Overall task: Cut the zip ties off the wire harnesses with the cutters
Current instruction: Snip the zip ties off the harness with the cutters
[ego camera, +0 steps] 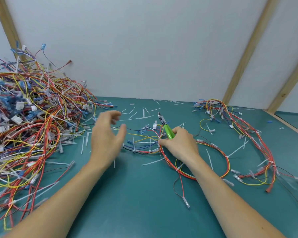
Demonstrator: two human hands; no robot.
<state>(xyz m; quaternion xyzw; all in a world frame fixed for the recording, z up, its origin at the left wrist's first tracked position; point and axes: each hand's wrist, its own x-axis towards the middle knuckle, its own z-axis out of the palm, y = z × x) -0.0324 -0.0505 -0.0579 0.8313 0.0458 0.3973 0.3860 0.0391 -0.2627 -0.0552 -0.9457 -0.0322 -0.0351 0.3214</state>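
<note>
A wire harness [213, 148] of red, yellow and orange wires lies looped on the green table in front of me, with white zip ties [177, 169] still around it. My right hand [179, 145] grips the green-handled cutters [167, 129], jaws pointing away toward the wall, and rests on the harness. My left hand [108, 136] hovers above the table to the left of the harness, fingers spread and holding nothing; it looks blurred.
A big tangled pile of harnesses [27, 124] fills the left side. A smaller bundle of harnesses [248, 127] lies at the right. Cut white zip tie pieces [141, 114] are scattered over the green table [136, 203]. A white wall stands behind.
</note>
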